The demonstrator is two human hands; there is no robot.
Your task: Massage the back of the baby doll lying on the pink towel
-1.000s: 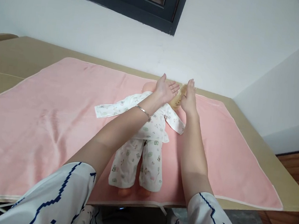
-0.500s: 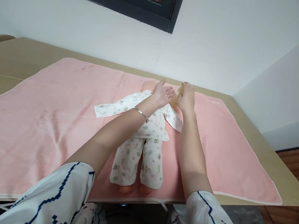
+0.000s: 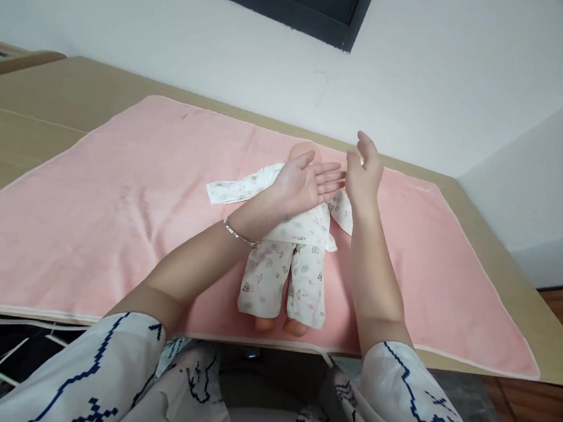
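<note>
A doll in a white printed top and trousers (image 3: 309, 231) lies on its back on a pink blanket, feet toward me. My left hand (image 3: 309, 184) is open above its upper body, palm up with fingers stretched toward the right. It covers part of the doll's chest and head (image 3: 304, 151). Beside it, my right hand (image 3: 365, 176) is raised with thumb and fingers bent and apart, and nothing shows between them. Its thumb side faces my left fingertips. A small yellowish patch, perhaps part of a clear container, is mostly hidden behind the hands.
The pink blanket (image 3: 134, 222) spreads over a wooden table (image 3: 36, 104). Behind the table rises a white wall (image 3: 420, 84) with a dark window frame (image 3: 313, 6). The table's front edge runs just above my lap.
My right hand has come off the yellowish container it was touching, and its fingers have spread. My left palm has opened flatter and drawn a little closer. The view has shifted slightly.
</note>
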